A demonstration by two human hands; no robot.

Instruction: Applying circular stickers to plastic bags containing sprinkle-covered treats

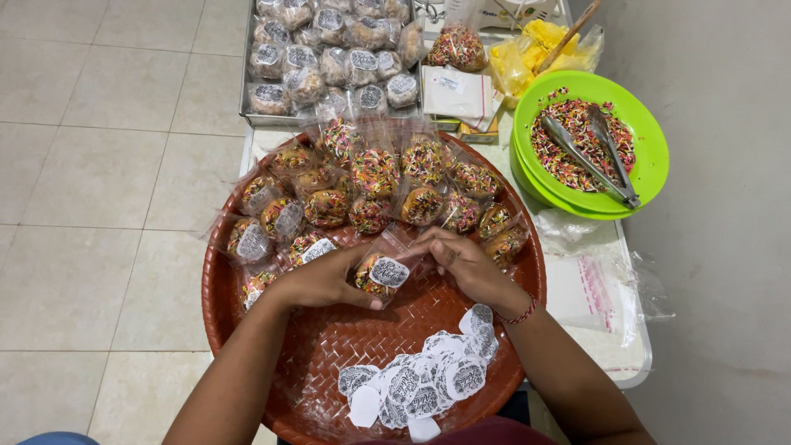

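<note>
Both forearms angle inward, hands meeting at centre. Left hand (pixel 323 282) palm down, fingers curled in a grip. Right hand (pixel 465 262) pinching with its fingertips.

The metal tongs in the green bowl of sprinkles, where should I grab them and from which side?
Grip the metal tongs near their joined hinge end, which rests on the green bowl rim at the lower right, coming from the right side. Both arms meet there and it sits clear of the sprinkles, while the spread tips at the upper left lie down in them.
</note>
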